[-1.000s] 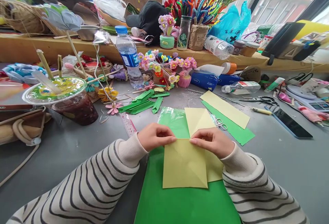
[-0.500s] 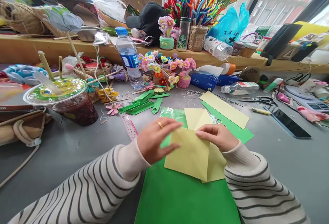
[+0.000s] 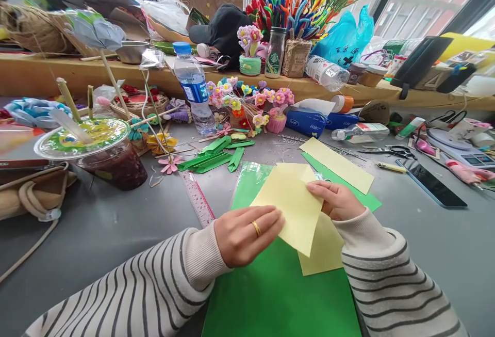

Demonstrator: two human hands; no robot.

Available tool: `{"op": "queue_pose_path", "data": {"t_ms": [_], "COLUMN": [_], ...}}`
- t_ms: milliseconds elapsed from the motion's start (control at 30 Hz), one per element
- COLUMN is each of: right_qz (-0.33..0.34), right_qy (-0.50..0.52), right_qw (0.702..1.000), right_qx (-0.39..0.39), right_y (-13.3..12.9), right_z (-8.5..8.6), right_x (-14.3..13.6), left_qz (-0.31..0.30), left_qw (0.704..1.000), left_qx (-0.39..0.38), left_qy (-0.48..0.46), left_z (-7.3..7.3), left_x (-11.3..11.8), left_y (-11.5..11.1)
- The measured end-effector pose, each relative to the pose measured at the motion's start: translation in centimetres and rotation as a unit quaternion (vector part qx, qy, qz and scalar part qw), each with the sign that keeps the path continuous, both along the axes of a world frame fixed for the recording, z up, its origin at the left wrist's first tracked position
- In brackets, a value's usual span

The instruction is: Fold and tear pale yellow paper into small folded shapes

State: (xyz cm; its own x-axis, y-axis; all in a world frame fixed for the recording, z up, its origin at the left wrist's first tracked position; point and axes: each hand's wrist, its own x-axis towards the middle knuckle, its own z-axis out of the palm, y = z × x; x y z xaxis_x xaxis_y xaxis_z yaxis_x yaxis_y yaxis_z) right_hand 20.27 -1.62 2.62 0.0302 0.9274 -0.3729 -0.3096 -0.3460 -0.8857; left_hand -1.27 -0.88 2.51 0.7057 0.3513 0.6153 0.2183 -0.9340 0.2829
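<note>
Between my hands a square of pale yellow paper is lifted at a tilt over green sheets. My right hand pinches its right edge, thumb on top. At the lower left edge, my left hand, with a gold ring, holds the paper under closed fingers; its thumb is hidden. Beneath lies another yellow paper piece, partly covered by the held one. Under both is the large green sheet. A second green piece pokes out at the right, a yellow strip on it.
A clear ruler and folded green strips lie to the left. Farther left stands a lidded drink cup, with a water bottle behind. Scissors and a phone are at the right. A crowded wooden shelf runs along the back.
The yellow square has been raised and turned, its lower corner now clear of the sheet below. My left hand came down and closed on its edge; my right hand shifted slightly right.
</note>
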Motion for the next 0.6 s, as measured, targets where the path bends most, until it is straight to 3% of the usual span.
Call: {"op": "queue_pose_path", "data": {"t_ms": [100,167,200,267,333,400,467,600], "right_qz": [-0.013,-0.015,-0.012,0.001,0.016,0.039,0.061,0.105], "right_qy": [-0.014,-0.047,-0.072,-0.141,-0.23,-0.3,-0.328,-0.319], "right_qw": [0.998,0.992,0.987,0.971,0.944,0.915,0.9,0.894], "right_qx": [0.058,0.114,0.143,0.193,0.238,0.267,0.28,0.297], "right_y": [0.2,0.1,0.0,-0.3,-0.7,-0.9,-1.1,-1.3], "right_z": [0.1,0.4,0.6,1.0,1.3,1.4,1.3,1.1], "right_x": [0.0,-0.1,-0.3,-0.7,-1.4,-2.1,-2.8,-3.6], "left_qz": [0.049,0.102,0.135,0.183,0.169,0.122,0.087,0.057], "left_qw": [0.992,0.968,0.945,0.87,0.779,0.708,0.672,0.653], "left_qx": [-0.114,-0.208,-0.268,-0.409,-0.55,-0.644,-0.689,-0.715], "left_qy": [-0.037,-0.094,-0.131,-0.205,-0.249,-0.262,-0.257,-0.243], "left_z": [0.6,0.9,1.1,1.2,1.2,1.1,1.1,1.2], "left_x": [-0.5,-0.6,-0.6,-0.5,-0.2,0.0,0.2,0.3], "left_y": [0.5,1.1,1.4,2.0,2.3,2.4,2.3,2.2]}}
